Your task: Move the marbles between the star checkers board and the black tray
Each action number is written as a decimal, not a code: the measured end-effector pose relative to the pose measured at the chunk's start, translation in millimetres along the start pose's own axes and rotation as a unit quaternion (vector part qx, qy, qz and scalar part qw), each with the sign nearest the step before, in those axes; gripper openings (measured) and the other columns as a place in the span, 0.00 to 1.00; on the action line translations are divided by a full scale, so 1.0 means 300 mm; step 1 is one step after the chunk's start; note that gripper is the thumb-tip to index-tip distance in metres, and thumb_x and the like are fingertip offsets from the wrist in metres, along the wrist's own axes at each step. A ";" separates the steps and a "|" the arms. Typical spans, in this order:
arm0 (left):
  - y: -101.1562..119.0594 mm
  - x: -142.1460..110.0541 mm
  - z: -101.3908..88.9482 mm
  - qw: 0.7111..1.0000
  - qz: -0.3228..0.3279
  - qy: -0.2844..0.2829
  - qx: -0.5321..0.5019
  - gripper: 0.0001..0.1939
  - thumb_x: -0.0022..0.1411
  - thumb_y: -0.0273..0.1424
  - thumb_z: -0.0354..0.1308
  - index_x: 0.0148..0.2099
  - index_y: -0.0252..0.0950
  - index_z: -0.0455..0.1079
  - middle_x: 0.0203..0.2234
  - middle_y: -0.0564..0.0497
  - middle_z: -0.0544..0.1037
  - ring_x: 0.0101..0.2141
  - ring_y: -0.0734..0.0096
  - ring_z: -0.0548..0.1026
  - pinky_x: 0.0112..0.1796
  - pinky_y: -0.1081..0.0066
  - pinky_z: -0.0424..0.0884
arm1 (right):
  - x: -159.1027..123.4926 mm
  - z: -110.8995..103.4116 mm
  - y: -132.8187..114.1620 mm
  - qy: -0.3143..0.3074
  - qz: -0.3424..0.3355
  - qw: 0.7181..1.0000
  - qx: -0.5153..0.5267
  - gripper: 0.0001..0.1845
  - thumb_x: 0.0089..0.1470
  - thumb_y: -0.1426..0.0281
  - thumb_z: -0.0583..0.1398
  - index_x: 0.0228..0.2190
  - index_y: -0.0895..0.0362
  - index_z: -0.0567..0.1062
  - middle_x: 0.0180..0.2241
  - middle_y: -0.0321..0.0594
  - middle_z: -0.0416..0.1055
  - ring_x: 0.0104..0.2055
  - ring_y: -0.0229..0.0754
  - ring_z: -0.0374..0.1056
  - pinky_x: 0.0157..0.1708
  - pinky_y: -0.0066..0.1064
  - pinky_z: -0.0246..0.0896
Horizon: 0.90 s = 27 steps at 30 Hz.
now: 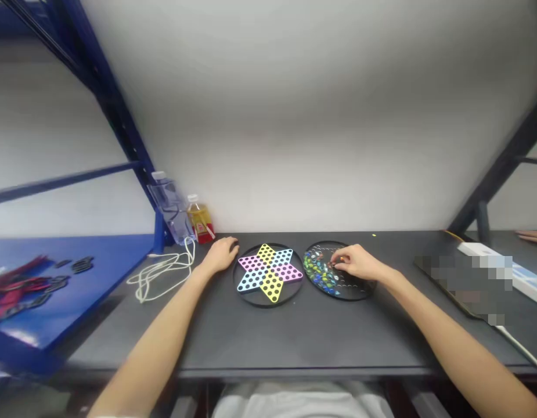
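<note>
A round black Chinese checkers board (268, 293) with a pink, yellow and blue star of holes lies on the dark grey table (294, 342). My left hand (222, 255) rests on the table just beside its upper left rim, holding nothing visible. To the right is a second round black perforated board (359, 289), with many coloured glass marbles (318, 273) heaped on its left half. My right hand (350, 262) is over this board, its fingertips down among the marbles. Whether those fingers hold a marble is hidden.
A yellow-filled bottle (201, 219) and a clear plastic holder (170, 212) stand at the back left near a loose white cable (161, 273). A blue shelf frame (120, 128) borders the left. A white power strip (481, 249) and another person's fingers (532, 236) are at right.
</note>
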<state>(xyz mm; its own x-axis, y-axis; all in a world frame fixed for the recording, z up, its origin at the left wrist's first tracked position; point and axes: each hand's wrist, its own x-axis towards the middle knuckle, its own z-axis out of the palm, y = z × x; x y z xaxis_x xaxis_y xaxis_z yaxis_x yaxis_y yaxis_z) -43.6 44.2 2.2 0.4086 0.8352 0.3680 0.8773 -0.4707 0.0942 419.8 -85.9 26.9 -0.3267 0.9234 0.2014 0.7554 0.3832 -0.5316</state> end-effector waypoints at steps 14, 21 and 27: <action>0.024 -0.014 -0.019 1.000 0.004 -0.002 0.010 0.21 0.65 0.36 0.46 0.54 0.31 0.70 0.50 0.40 0.74 0.51 0.57 0.71 0.54 0.61 0.64 | 0.031 0.031 -0.036 0.124 0.152 0.935 0.296 0.27 0.51 0.49 0.58 0.17 0.54 0.57 0.15 0.30 0.49 0.17 0.32 0.44 0.17 0.27 0.38; 0.022 -0.015 -0.017 1.000 0.005 -0.001 0.006 0.21 0.65 0.37 0.46 0.54 0.32 0.70 0.50 0.40 0.74 0.52 0.57 0.71 0.55 0.61 0.64 | 0.010 0.009 -0.060 0.014 -0.023 1.000 0.004 0.18 0.60 0.57 0.51 0.33 0.53 0.76 0.30 0.38 0.75 0.31 0.43 0.68 0.34 0.31 0.58; 0.028 -0.015 -0.021 1.000 -0.003 -0.005 0.000 0.21 0.65 0.36 0.47 0.53 0.33 0.70 0.50 0.41 0.75 0.51 0.57 0.71 0.55 0.61 0.64 | -0.004 0.003 -0.047 -0.070 -0.034 0.997 0.006 0.14 0.59 0.64 0.54 0.43 0.50 0.75 0.37 0.38 0.76 0.34 0.43 0.69 0.37 0.33 0.60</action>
<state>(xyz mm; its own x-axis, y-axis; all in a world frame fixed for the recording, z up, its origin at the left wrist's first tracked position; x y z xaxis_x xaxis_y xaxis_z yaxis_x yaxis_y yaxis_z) -39.8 34.7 7.3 0.4056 0.8409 0.3584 0.8800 -0.4652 0.0956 409.1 -92.3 33.5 -0.4536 0.8828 0.1218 0.7215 0.4440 -0.5313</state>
